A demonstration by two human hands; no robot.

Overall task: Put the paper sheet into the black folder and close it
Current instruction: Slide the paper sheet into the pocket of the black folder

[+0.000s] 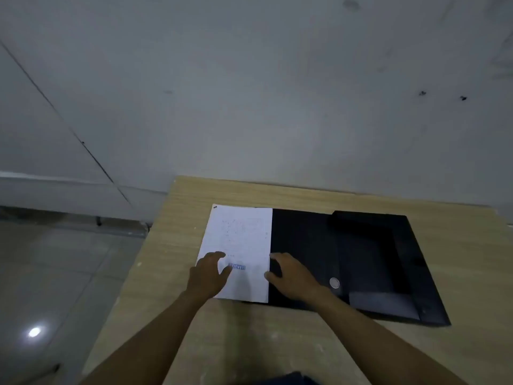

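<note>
A white paper sheet [241, 240] with faint print and a blue stamp lies flat on the left half of the open black folder [311, 245]. The folder lies spread on the wooden table [177, 245], its right half with raised flaps and a round silver snap [334, 282]. My left hand [206, 276] rests on the sheet's near left part, fingers apart. My right hand [291, 276] lies over the sheet's right edge, thumb and fingers curled at that edge; whether it pinches the paper is unclear.
The table stands against a grey wall [249, 107]. Its left edge drops to a tiled floor [55, 273] with a bright light reflection. Bare wood lies in front of the folder and to its right.
</note>
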